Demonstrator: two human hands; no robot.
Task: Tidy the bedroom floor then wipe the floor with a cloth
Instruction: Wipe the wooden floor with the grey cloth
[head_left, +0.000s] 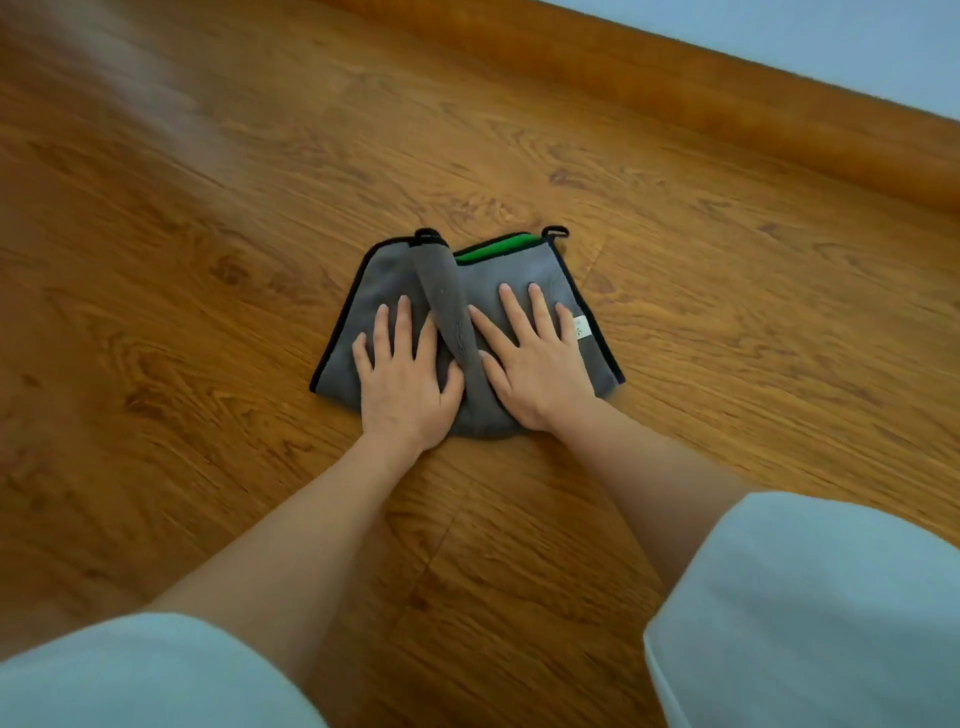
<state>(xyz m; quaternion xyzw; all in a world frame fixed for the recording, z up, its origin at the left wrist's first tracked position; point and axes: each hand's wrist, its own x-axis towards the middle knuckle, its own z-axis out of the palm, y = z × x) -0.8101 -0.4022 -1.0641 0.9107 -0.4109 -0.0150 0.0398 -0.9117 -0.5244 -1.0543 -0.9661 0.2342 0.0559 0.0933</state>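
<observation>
A grey cloth (498, 273) with black edging and a green underside lies on the wooden floor (208, 291) in the middle of the view. A raised fold runs down its centre. My left hand (402, 382) presses flat on the cloth's left half, fingers straight and spread. My right hand (535, 364) presses flat on the right half, fingers also straight. The fold stands up between the two hands. A white label shows at the cloth's right edge.
A wooden skirting board (727, 98) runs along the pale wall at the back right. Pale sleeves (810, 613) fill the lower corners. Bare wooden floor lies all round the cloth.
</observation>
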